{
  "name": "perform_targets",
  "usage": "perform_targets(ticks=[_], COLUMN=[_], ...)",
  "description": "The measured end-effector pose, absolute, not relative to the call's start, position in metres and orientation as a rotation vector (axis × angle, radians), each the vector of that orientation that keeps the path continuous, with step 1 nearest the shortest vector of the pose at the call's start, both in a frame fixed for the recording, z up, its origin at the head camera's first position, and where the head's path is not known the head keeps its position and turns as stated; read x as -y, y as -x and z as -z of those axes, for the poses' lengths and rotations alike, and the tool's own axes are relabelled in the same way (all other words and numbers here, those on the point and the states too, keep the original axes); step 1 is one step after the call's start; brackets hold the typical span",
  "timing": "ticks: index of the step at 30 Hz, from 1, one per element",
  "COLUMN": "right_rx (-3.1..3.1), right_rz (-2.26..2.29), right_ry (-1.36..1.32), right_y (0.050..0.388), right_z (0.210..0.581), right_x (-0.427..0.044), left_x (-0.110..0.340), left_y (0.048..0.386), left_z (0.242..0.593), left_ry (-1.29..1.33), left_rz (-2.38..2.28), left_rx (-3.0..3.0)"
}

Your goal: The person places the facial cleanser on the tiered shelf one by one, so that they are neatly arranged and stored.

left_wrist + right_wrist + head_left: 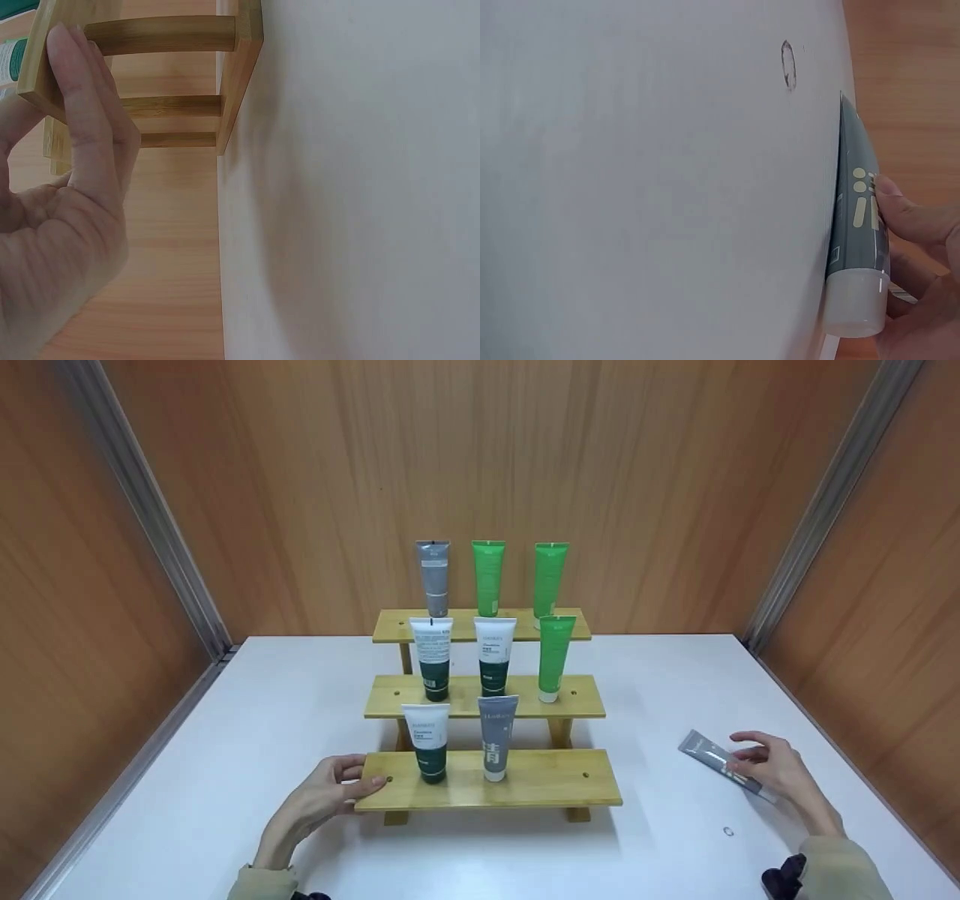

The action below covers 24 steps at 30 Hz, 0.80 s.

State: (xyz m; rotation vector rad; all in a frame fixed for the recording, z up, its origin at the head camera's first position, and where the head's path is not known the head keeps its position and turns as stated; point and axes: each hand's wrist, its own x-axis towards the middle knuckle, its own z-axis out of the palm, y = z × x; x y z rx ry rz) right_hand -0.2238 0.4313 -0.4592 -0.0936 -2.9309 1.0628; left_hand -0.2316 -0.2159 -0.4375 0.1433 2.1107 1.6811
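My left hand (319,799) grips the left end of the lowest shelf of a three-tier wooden display stand (540,780), thumb on top and fingers underneath; the left wrist view shows those fingers (86,112) against the shelf's underside. On the right, a grey squeeze tube (709,751) with a whitish cap (855,304) lies flat on the table. My right hand (780,772) is over the capped half, its thumb at the tube's side and its fingers spread apart above. On the bottom shelf stand a white-and-dark-green tube (429,742) and another grey tube (496,739).
The middle shelf bears two white-and-dark-green tubes (493,656) and a green tube (555,656). A grey tube (434,577) and two green tubes (489,577) stand on top. A small ring-shaped mark (728,831) is on the white table (285,697). Wooden walls (300,472) enclose it.
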Motion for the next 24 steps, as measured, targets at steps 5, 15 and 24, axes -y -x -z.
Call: perform_targets(ticks=[5, 15, 24], right_rx=[2.934, 2.917, 2.915], right_rz=[-1.049, -1.096, -1.082], right_ry=[0.084, 0.085, 0.129], right_y=[0.2238, 0.2241, 0.2239], right_z=[0.4588, 0.458, 0.4577], right_x=[-0.4287, -0.424, -0.4219], left_x=[0.2159, 0.2162, 0.2165], left_y=[0.2319, 0.2324, 0.2338], left_z=[0.4381, 0.439, 0.4396], left_ry=[-0.129, -0.114, -0.114], left_rz=[-1.684, -1.666, -1.664], left_rx=[-2.11, -2.136, -2.131])
